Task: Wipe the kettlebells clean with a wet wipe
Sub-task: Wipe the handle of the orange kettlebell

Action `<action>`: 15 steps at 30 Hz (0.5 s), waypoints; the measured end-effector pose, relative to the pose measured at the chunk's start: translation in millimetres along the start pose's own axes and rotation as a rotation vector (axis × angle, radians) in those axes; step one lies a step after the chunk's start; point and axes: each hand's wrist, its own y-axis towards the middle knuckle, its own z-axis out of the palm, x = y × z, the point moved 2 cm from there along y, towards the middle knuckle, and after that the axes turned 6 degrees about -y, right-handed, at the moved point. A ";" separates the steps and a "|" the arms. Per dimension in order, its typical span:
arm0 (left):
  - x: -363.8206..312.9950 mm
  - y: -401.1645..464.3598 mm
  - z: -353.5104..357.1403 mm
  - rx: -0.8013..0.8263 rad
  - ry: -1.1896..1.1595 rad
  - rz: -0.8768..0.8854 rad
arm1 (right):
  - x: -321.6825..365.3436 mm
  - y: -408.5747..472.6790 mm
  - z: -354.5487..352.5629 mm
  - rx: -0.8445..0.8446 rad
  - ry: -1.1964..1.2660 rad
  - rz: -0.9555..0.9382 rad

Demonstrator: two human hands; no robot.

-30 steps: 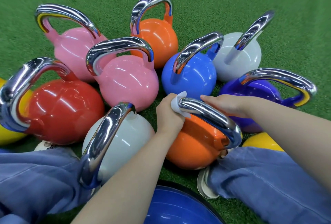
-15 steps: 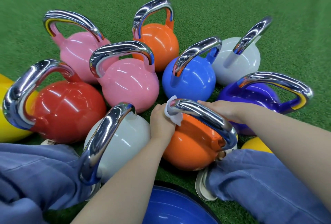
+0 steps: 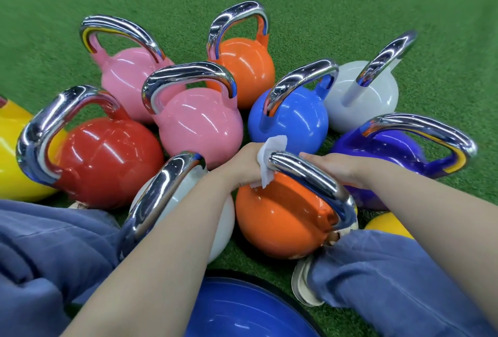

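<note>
An orange kettlebell (image 3: 277, 218) with a chrome handle (image 3: 310, 177) stands on the green turf between my knees. My left hand (image 3: 246, 166) grips a white wet wipe (image 3: 269, 158) and presses it against the far end of that handle, where it meets the orange body. The wipe sticks up above the handle and hangs down onto the ball. My right hand (image 3: 332, 166) rests on the kettlebell just behind the handle, its fingers stretched toward the wipe and partly hidden by the chrome.
Several other kettlebells crowd round: red (image 3: 107, 161), pink (image 3: 199, 123), blue (image 3: 291, 121), purple (image 3: 390, 147), a white one (image 3: 183, 201) under my left forearm. A blue dome (image 3: 242, 309) lies at the bottom. My knees in blue trousers flank it.
My left hand has worked the wipe round the far end of the handle and down toward the orange body. My right hand has stayed on the kettlebell.
</note>
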 end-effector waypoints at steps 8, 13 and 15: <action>-53.2 -2.5 7.3 0.119 0.819 0.267 | -2.0 -3.2 -3.7 -0.020 0.032 -0.028; -69.2 -11.4 33.9 -0.036 1.068 0.400 | 3.7 -11.1 -3.8 -0.041 0.146 -0.021; -65.0 -14.3 32.5 -0.113 1.035 0.414 | 7.9 -14.9 -6.8 -0.044 0.196 -0.034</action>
